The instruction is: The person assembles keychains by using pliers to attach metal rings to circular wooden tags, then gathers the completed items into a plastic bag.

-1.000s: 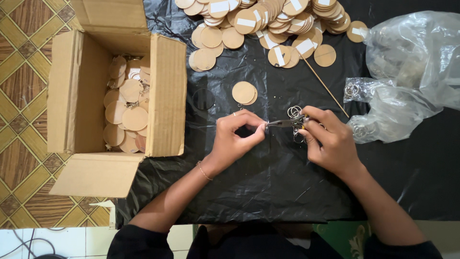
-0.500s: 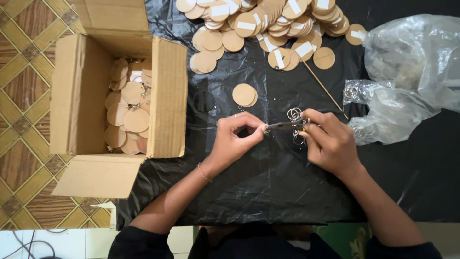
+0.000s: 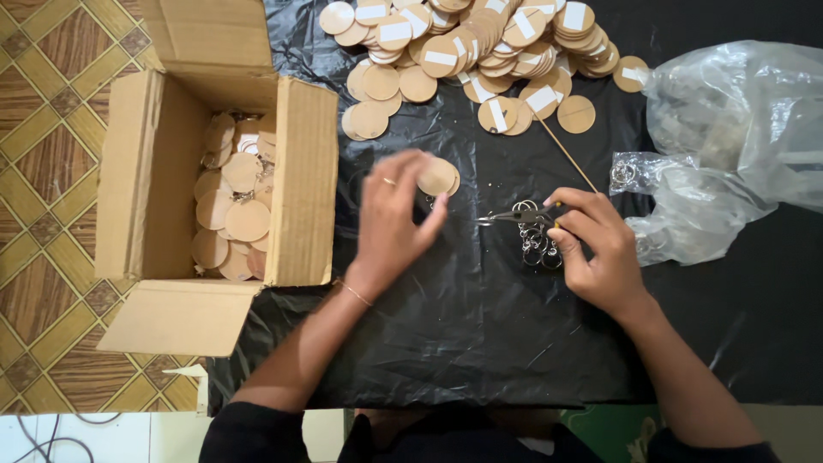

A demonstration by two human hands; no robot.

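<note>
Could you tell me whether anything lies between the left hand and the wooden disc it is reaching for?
Nothing visible does. The left hand has its fingertips already at the wooden disc on the black plastic sheet, with no object between them.

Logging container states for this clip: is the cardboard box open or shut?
Open. The cardboard box has its flaps folded outward, and round wooden discs show inside.

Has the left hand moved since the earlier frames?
Yes. The left hand has left the pliers and gone up toward the loose wooden discs, nearer the cardboard box.
</note>
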